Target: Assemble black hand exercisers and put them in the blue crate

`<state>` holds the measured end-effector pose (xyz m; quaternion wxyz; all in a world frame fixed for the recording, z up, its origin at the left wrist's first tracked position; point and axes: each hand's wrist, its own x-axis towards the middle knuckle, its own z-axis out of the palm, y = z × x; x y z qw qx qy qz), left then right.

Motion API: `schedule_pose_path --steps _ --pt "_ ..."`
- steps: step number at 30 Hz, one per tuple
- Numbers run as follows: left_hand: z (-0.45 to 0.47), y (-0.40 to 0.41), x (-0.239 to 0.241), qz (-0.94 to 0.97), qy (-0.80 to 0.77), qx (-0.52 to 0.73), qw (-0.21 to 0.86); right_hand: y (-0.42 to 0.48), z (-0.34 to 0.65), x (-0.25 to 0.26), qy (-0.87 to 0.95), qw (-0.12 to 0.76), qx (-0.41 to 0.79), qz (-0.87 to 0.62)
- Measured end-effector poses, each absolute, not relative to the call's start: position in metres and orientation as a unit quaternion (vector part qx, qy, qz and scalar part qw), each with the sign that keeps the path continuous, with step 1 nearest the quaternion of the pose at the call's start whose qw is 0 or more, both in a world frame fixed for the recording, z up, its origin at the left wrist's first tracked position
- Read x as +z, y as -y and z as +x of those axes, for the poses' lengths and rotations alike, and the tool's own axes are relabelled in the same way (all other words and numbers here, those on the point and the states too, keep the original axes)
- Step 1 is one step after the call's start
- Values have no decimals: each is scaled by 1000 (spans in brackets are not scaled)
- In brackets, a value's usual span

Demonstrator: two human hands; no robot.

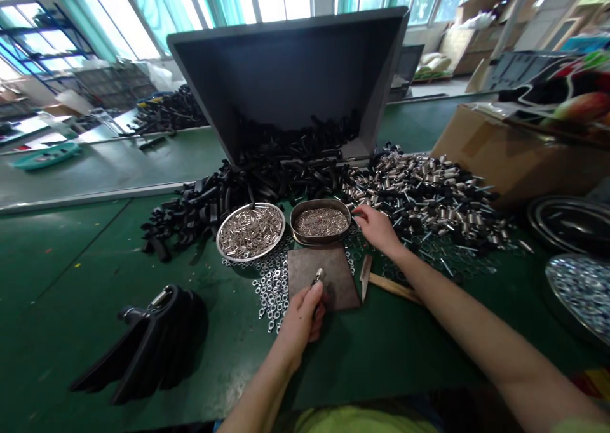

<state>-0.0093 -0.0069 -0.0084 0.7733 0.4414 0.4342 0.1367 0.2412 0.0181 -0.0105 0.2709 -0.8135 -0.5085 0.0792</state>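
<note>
My left hand point(305, 315) is closed round a small metal sleeve point(318, 275), held upright over a dark metal plate point(333, 274) on the green table. My right hand point(376, 226) reaches to the rim of an oval tin point(320, 222) filled with tiny metal bits; its fingers are pinched, and what they hold I cannot make out. Left of the tin stands a round dish point(251, 231) of metal sleeves. A hammer point(376, 279) lies by the plate under my right forearm. Loose washers point(269, 287) are scattered beside the plate.
A tilted grey bin point(286, 84) spills black plastic parts point(229, 192) behind the dishes. A heap of assembled metal-and-black pieces point(429, 198) lies to the right, before a cardboard box point(505, 147). Stacked black parts point(152, 344) sit at front left, round trays point(576, 287) at the right.
</note>
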Motion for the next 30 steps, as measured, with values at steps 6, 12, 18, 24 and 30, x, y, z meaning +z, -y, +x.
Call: schedule_pose_path --steps 6,12,18,24,30 --pt "-12 0 -12 368 -424 173 809 -66 274 -21 530 166 77 -828" --pt "-12 -15 -11 181 -401 232 867 -47 277 2 544 154 40 -824" --pt "-11 -23 -9 80 -340 301 887 24 218 37 600 379 119 -695" --pt "-4 -11 -5 105 -324 339 877 56 136 35 677 413 137 -594" --pt "-5 -2 -6 149 -351 410 829 45 108 22 692 401 91 -593"
